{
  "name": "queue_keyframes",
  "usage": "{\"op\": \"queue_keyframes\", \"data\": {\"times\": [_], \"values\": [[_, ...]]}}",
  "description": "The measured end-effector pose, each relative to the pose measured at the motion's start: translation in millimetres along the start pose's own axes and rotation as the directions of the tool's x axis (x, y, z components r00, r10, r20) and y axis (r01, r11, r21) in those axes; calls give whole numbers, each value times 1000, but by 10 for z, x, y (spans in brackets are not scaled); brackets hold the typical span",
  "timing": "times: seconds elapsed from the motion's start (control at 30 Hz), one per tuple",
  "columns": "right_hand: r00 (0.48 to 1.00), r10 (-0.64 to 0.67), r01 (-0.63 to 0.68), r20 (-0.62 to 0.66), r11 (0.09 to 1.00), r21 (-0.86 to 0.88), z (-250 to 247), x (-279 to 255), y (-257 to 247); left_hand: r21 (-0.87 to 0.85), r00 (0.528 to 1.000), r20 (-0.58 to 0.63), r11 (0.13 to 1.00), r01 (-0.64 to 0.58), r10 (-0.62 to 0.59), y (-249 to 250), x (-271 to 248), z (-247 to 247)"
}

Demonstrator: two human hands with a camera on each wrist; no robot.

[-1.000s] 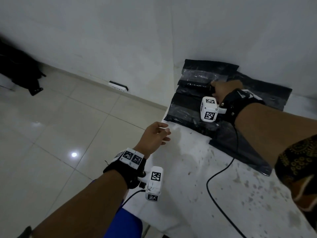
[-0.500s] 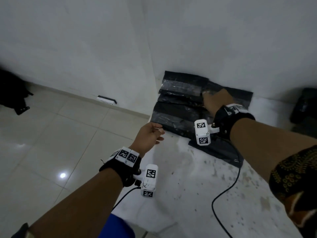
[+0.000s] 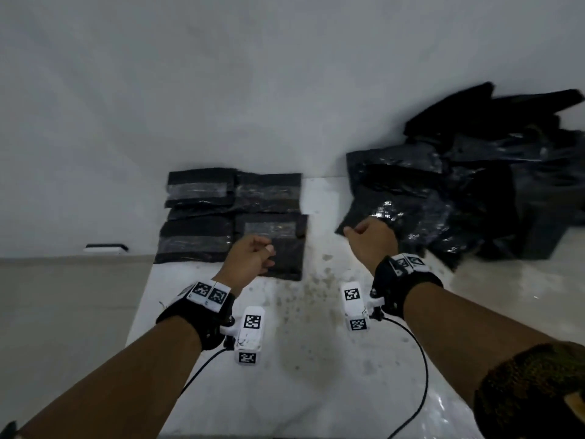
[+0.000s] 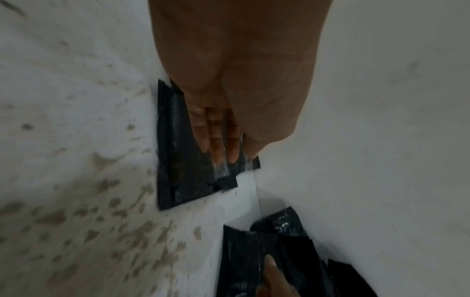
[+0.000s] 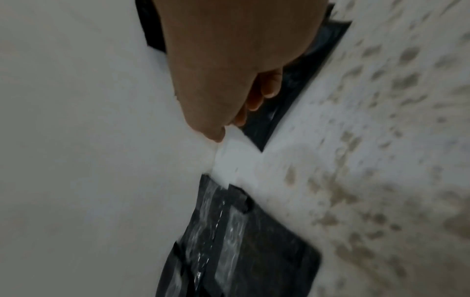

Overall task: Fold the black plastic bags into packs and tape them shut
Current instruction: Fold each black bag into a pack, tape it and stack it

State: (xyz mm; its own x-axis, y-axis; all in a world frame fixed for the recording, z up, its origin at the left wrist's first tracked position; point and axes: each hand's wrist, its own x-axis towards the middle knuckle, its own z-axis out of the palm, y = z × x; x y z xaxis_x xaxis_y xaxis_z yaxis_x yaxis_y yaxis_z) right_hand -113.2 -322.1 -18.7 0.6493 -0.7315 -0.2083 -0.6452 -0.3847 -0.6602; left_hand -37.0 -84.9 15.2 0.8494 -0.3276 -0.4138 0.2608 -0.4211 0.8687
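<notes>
Several folded black packs [image 3: 202, 217] with clear tape across them lie in a block at the table's back left. My left hand [image 3: 253, 255] hovers over the front right pack [image 3: 285, 248] with relaxed fingers, holding nothing. In the left wrist view its fingers [image 4: 221, 144] reach straight out above that pack [image 4: 183, 170]. A heap of loose black plastic bags [image 3: 459, 191] sits at the back right against the wall. My right hand [image 3: 370, 239] is at the heap's near left corner. In the right wrist view its bent fingers [image 5: 254, 100] touch a bag's edge [image 5: 287, 96], the thumb apart from it.
The white table [image 3: 316, 359] is stained and butts against a white wall; its left edge drops to a tiled floor. A bare strip of table separates the packs from the heap. Two black cables [image 3: 424, 375] trail from the wrist cameras. A wall socket [image 3: 106, 248] is low on the left.
The view swung right and the heap came into sight. My right hand left the packs and moved right to the heap. My left hand moved from the table's left edge to over the front right pack.
</notes>
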Motion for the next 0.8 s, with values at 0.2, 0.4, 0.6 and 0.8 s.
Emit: {"op": "queue_keyframes", "data": {"times": [0.2,0.4,0.6,0.8], "values": [[979,183,-182,-83,983,20,-672,187,805,6,1000,16,1000,20,-20,64,-182,705],[969,240,-245,54,963,114,-794,431,1009,7,999,-36,1000,24,-24,13,-399,930],[965,230,-256,127,933,252,-577,749,1100,12,987,-155,999,51,-48,-53,-647,793],[946,217,-259,241,953,159,-610,632,850,13,971,-229,997,80,-75,-86,-828,645]]}}
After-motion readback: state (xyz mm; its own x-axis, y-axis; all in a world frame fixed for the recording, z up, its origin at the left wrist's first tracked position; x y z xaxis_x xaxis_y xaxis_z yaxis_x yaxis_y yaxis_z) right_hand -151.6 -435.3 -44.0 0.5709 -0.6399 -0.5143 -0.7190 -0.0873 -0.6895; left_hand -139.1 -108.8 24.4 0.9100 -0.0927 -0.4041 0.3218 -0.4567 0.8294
